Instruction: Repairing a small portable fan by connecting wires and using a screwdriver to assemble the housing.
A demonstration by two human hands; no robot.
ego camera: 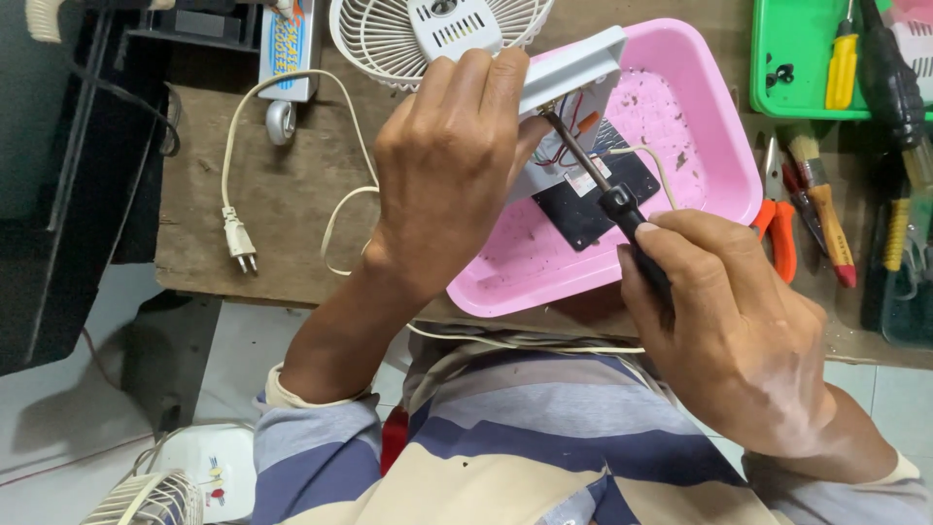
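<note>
The white casing [573,73] is already open: you hold it tilted over the pink tray [719,146], and its red and orange wires [573,131] show inside. Your left hand [452,160] is wrapped around its near end, fingers [476,87] closed tight over the top edge. Your right hand [734,321] is closed around the black handle of the screwdriver [622,209], whose shaft runs up into the opening, tip among the wires. Whether the tip sits in a screw is hidden, so I judge you are mid-way: the housing is open, and the work inside it is not finished.

A black panel [593,209] lies on the tray floor under the casing, amid small debris. A white fan grille [389,39] sits just beyond, at the bench's far edge. The cord with its plug [238,238] lies unplugged on the bench [292,185], left of your hand. To the right of the tray lie orange-handled pliers [777,228] and a brush [821,199]; a green tray [787,58] in the far right corner holds a yellow screwdriver [842,63].
</note>
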